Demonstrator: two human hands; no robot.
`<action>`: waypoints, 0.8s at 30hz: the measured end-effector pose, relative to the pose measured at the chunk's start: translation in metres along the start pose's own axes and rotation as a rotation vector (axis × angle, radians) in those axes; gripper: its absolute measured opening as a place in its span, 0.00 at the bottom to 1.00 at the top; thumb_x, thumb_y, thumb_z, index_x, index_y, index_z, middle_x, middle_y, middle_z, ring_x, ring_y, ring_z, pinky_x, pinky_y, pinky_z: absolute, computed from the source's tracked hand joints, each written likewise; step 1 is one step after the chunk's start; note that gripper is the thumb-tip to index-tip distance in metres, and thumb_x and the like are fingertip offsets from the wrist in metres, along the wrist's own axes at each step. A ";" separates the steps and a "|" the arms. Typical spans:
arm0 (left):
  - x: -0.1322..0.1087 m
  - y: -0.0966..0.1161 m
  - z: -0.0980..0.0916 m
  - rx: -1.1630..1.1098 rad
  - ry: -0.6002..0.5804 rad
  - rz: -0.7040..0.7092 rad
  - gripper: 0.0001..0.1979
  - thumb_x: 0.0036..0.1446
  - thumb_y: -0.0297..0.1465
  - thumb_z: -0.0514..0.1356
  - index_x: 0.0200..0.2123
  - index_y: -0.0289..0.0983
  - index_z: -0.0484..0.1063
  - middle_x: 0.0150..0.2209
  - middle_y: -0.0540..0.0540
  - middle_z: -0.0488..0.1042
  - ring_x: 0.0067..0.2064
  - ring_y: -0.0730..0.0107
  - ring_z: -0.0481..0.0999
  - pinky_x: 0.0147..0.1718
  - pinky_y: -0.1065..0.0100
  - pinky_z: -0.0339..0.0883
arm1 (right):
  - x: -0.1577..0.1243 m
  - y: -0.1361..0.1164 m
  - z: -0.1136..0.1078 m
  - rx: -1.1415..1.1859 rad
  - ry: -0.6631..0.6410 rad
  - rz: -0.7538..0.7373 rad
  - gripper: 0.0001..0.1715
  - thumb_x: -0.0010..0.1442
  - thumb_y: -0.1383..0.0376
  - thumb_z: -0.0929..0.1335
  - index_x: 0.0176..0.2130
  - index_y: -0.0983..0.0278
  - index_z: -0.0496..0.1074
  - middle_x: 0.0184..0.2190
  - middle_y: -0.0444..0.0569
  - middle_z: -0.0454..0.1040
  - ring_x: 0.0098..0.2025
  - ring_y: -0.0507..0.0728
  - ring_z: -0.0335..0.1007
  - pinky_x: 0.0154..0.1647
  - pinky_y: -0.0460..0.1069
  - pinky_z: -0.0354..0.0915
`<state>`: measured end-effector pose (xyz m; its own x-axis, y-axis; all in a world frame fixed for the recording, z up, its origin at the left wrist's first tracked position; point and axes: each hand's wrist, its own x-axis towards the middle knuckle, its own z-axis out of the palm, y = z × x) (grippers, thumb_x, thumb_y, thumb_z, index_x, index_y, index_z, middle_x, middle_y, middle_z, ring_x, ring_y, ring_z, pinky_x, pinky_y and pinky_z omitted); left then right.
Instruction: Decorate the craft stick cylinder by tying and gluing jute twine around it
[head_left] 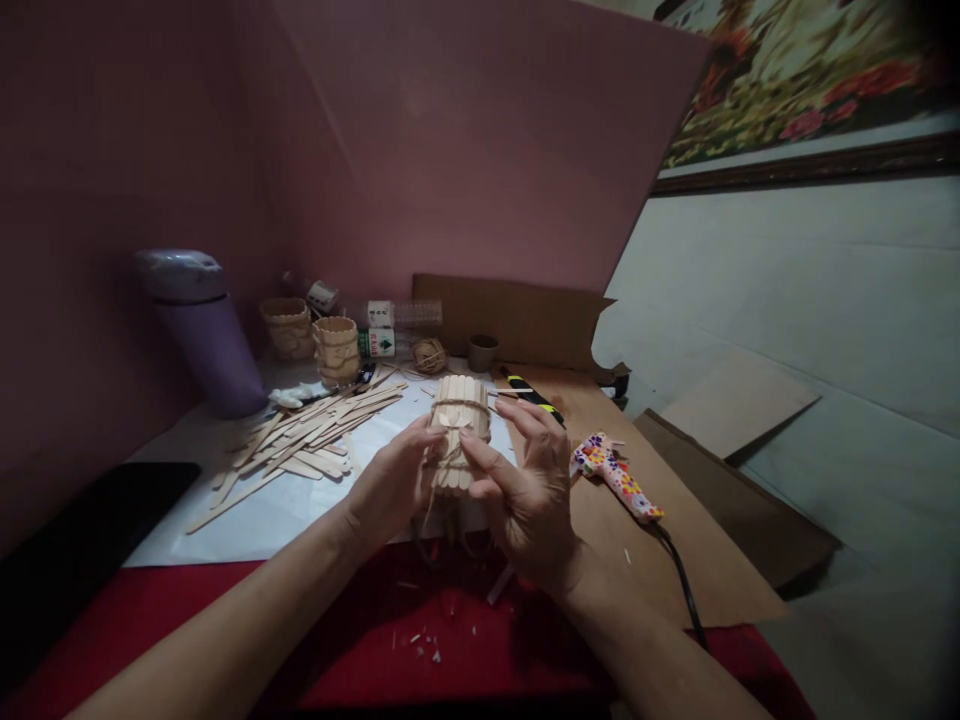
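Observation:
Upright between my hands is a small cup of pale craft sticks (460,393), wrapped with twine bands. My left hand (394,470) is closed around its left side, the thumb on the front. My right hand (536,490) grips it from the right, its index finger pressing near a small petal-shaped wooden piece (453,420) on the front. The right hand's upper fingers are raised behind the rim. A loose twine end hangs below the cup. Its far side and base are partly hidden by my fingers.
Loose craft sticks (315,430) lie on white paper (165,535) at left, near a purple tumbler (214,345). Two finished-looking stick cups (337,350), plastic bottles (412,314), a twine ball (429,355) and a small pot (483,352) stand behind. A flower-patterned glue gun (619,482) rests on cardboard (697,550).

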<state>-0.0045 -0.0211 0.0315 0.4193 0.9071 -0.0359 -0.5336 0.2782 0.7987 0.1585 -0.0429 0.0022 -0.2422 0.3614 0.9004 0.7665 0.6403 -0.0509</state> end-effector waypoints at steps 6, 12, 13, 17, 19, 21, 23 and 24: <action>0.004 -0.008 -0.004 0.078 -0.001 0.081 0.20 0.52 0.29 0.61 0.50 0.37 0.70 0.44 0.43 0.78 0.40 0.63 0.77 0.35 0.67 0.72 | 0.000 0.002 -0.001 -0.092 -0.013 -0.051 0.27 0.71 0.53 0.55 0.52 0.60 0.76 0.60 0.59 0.61 0.63 0.70 0.55 0.58 0.68 0.58; 0.005 -0.010 -0.003 0.136 0.027 0.126 0.23 0.51 0.31 0.66 0.51 0.35 0.68 0.42 0.43 0.75 0.41 0.64 0.76 0.39 0.67 0.69 | -0.001 0.001 0.000 -0.132 -0.031 -0.068 0.27 0.71 0.53 0.55 0.54 0.60 0.74 0.60 0.59 0.61 0.62 0.69 0.54 0.58 0.67 0.59; 0.005 -0.010 -0.002 0.143 0.033 0.124 0.24 0.50 0.31 0.67 0.51 0.36 0.67 0.43 0.43 0.75 0.42 0.63 0.76 0.40 0.66 0.69 | -0.001 0.001 0.000 -0.136 -0.034 -0.067 0.27 0.71 0.53 0.56 0.54 0.59 0.74 0.60 0.59 0.61 0.62 0.69 0.54 0.57 0.67 0.59; 0.006 -0.011 -0.003 0.160 0.056 0.137 0.27 0.49 0.31 0.68 0.52 0.35 0.67 0.44 0.42 0.75 0.43 0.62 0.76 0.41 0.66 0.69 | -0.001 0.001 0.001 -0.131 -0.029 -0.067 0.25 0.70 0.53 0.57 0.53 0.59 0.75 0.59 0.59 0.62 0.61 0.68 0.55 0.58 0.67 0.60; 0.007 -0.012 -0.005 0.171 0.054 0.146 0.25 0.49 0.31 0.68 0.51 0.35 0.68 0.43 0.43 0.75 0.41 0.63 0.76 0.40 0.67 0.69 | -0.001 0.001 0.001 -0.123 -0.027 -0.068 0.24 0.70 0.54 0.58 0.53 0.60 0.76 0.58 0.59 0.63 0.61 0.68 0.55 0.58 0.67 0.60; 0.009 -0.014 -0.007 0.183 0.045 0.162 0.23 0.50 0.31 0.66 0.50 0.35 0.69 0.41 0.43 0.75 0.40 0.65 0.76 0.37 0.68 0.68 | -0.001 0.000 0.000 -0.119 -0.033 -0.065 0.25 0.70 0.54 0.58 0.53 0.61 0.76 0.58 0.59 0.64 0.61 0.68 0.55 0.58 0.66 0.60; 0.010 -0.015 -0.009 0.196 0.043 0.182 0.21 0.51 0.31 0.65 0.50 0.35 0.70 0.40 0.44 0.76 0.38 0.66 0.75 0.35 0.70 0.68 | 0.000 -0.001 -0.001 -0.112 -0.032 -0.069 0.25 0.70 0.54 0.58 0.54 0.61 0.75 0.58 0.59 0.64 0.61 0.68 0.56 0.57 0.65 0.61; 0.010 -0.015 -0.010 0.204 0.044 0.191 0.21 0.51 0.31 0.65 0.49 0.35 0.70 0.40 0.45 0.76 0.37 0.67 0.75 0.34 0.70 0.68 | 0.000 -0.002 -0.001 -0.107 -0.026 -0.072 0.25 0.70 0.54 0.58 0.54 0.61 0.75 0.58 0.59 0.64 0.61 0.68 0.56 0.58 0.65 0.61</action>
<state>0.0004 -0.0129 0.0134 0.2905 0.9512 0.1039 -0.4391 0.0360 0.8977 0.1578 -0.0447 0.0027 -0.3132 0.3350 0.8886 0.8050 0.5901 0.0613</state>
